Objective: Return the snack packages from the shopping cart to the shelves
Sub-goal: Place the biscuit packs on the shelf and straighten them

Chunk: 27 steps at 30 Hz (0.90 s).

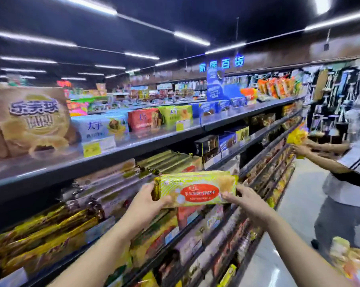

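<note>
Yellow-green biscuit packet [195, 189], held level in front of the shelves, its long axis running left to right, roughly parallel to the shelf edges. The left hand [148, 198] is curled round its left end; the right hand [247, 201] grips the right end, thumb on the front face. Neither hand is clearly nearer the racks. Stacked flat packets [154, 162] of similar shape lie just beyond and above it, under the top shelf [112, 154]. This is probably the slot, reached by a push forward and slightly up. A second person [349, 183] works further along the aisle, well apart. More snacks [353, 264] show blurred at lower right.
</note>
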{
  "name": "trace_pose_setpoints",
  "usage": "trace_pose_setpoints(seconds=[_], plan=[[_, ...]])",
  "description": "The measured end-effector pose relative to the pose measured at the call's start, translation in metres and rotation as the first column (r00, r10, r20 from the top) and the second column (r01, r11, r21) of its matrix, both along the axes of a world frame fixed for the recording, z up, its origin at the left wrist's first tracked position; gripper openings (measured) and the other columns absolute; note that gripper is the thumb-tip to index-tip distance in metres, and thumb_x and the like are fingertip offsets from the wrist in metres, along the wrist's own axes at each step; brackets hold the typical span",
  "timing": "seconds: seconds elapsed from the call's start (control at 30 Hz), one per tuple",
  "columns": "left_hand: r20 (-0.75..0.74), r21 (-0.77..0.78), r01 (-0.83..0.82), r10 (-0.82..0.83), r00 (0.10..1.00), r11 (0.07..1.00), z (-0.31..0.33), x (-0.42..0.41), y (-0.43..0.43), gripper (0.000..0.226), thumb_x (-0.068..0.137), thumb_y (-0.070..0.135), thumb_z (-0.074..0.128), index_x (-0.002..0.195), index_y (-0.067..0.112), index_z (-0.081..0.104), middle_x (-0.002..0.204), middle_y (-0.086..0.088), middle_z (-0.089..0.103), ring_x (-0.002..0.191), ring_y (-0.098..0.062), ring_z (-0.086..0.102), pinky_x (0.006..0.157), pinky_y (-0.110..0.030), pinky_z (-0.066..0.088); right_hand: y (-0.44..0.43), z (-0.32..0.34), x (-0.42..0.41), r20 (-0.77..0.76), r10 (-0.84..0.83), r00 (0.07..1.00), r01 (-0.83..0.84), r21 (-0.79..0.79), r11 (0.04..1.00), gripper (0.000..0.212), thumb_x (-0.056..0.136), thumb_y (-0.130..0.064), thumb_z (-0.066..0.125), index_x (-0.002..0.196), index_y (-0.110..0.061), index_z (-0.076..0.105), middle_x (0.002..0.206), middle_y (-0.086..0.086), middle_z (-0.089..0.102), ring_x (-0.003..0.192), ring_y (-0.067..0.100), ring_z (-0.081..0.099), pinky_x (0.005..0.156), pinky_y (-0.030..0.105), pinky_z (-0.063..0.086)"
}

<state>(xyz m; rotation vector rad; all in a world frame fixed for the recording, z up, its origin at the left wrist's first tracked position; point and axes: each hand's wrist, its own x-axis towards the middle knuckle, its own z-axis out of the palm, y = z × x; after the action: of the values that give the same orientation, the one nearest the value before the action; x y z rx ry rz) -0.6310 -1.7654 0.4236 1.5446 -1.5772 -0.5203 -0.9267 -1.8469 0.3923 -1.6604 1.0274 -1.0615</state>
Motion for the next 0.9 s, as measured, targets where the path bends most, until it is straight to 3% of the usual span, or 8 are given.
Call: trace_pose_setpoints(seconds=[0.1, 0.23, 0.3, 0.37, 0.5, 0.67, 0.73, 0.9], plan=[[0.082, -0.1, -0.1, 0.108, 0.991, 0.99, -0.001, 0.006, -0.03, 0.027, 0.081, 0.025, 0.08, 0.101, 0.025, 0.062, 0.102, 0.002, 0.058, 0.094, -0.01, 0.058, 0.075, -0.009, 0.039, -0.044, 0.01, 0.009, -0.033, 0.043, 0.999, -0.045, -0.064, 0.997, 0.021, 0.09, -0.012, 0.072, 0.109, -0.018, 0.069, 0.096, -0.019, 0.076, 0.094, -0.006, 0.067, 0.076, 0.005, 0.045], [0.094, -0.218, -0.18, 0.204, 0.975, 0.959, -0.007, 0.008, -0.061, 0.034, 0.077, 0.022, 0.085, 0.1, 0.023, 0.06, 0.096, 0.006, 0.052, 0.09, -0.01, 0.054, 0.073, -0.012, 0.036, -0.106, 0.009, 0.022, -0.065, 0.054, 0.996, -0.06, -0.094, 0.994, 0.024, 0.088, -0.009, 0.075, 0.11, -0.015, 0.068, 0.088, -0.007, 0.075, 0.078, 0.004, 0.065, 0.069, 0.019, 0.049], [0.114, -0.258, -0.233, 0.269, 0.956, 0.938, -0.012, 0.005, -0.072, 0.038, 0.076, 0.021, 0.085, 0.107, 0.021, 0.062, 0.097, 0.007, 0.052, 0.091, -0.01, 0.052, 0.075, -0.016, 0.033, -0.133, 0.009, 0.028, -0.132, 0.047, 0.99, -0.065, -0.135, 0.989, 0.025, 0.085, -0.012, 0.078, 0.108, -0.018, 0.07, 0.095, -0.003, 0.077, 0.081, 0.008, 0.065, 0.074, 0.027, 0.049], [0.11, -0.269, -0.295, 0.333, 0.936, 0.917, -0.013, 0.0, -0.081, 0.042, 0.078, 0.022, 0.083, 0.114, 0.023, 0.061, 0.097, 0.007, 0.052, 0.091, -0.011, 0.051, 0.075, -0.019, 0.032, -0.158, 0.015, 0.033, -0.173, 0.081, 0.982, -0.111, -0.173, 0.979, 0.024, 0.084, -0.011, 0.078, 0.105, -0.021, 0.072, 0.099, -0.007, 0.077, 0.087, 0.003, 0.066, 0.08, 0.02, 0.05], [0.105, -0.214, -0.424, 0.452, 0.886, 0.88, -0.005, -0.009, -0.104, 0.032, 0.079, 0.029, 0.082, 0.103, 0.022, 0.063, 0.09, -0.001, 0.058, 0.081, -0.016, 0.052, 0.069, -0.026, 0.033, -0.206, 0.029, 0.041, -0.233, 0.158, 0.959, -0.21, -0.216, 0.954, 0.026, 0.083, -0.017, 0.08, 0.107, -0.024, 0.073, 0.105, -0.012, 0.075, 0.1, 0.001, 0.066, 0.088, 0.012, 0.046], [0.078, -0.122, -0.565, 0.576, 0.814, 0.816, 0.007, -0.02, -0.132, 0.028, 0.078, 0.034, 0.082, 0.081, 0.018, 0.06, 0.077, 0.0, 0.067, 0.072, -0.022, 0.06, 0.063, -0.033, 0.043, -0.259, 0.038, 0.054, -0.306, 0.243, 0.92, -0.316, -0.216, 0.924, 0.022, 0.083, -0.023, 0.08, 0.105, -0.024, 0.074, 0.103, -0.009, 0.077, 0.102, 0.008, 0.07, 0.099, 0.038, 0.053], [0.113, -0.054, -0.587, 0.589, 0.8, 0.808, 0.012, -0.021, -0.142, 0.03, 0.08, 0.039, 0.081, 0.078, 0.017, 0.06, 0.071, -0.001, 0.066, 0.069, -0.024, 0.063, 0.061, -0.034, 0.047, -0.276, 0.037, 0.059, -0.318, 0.275, 0.907, -0.345, -0.189, 0.919, 0.019, 0.083, -0.025, 0.08, 0.101, -0.025, 0.074, 0.1, -0.01, 0.077, 0.099, 0.009, 0.071, 0.097, 0.041, 0.054], [0.177, 0.057, -0.62, 0.604, 0.777, 0.782, 0.011, -0.029, -0.157, 0.04, 0.085, 0.032, 0.077, 0.06, 0.015, 0.05, 0.052, 0.004, 0.049, 0.053, -0.019, 0.049, 0.049, -0.031, 0.032, -0.293, 0.035, 0.068, -0.356, 0.179, 0.917, -0.261, -0.198, 0.945, 0.015, 0.084, -0.027, 0.08, 0.095, -0.021, 0.072, 0.091, -0.008, 0.075, 0.091, 0.011, 0.07, 0.083, 0.033, 0.056]])
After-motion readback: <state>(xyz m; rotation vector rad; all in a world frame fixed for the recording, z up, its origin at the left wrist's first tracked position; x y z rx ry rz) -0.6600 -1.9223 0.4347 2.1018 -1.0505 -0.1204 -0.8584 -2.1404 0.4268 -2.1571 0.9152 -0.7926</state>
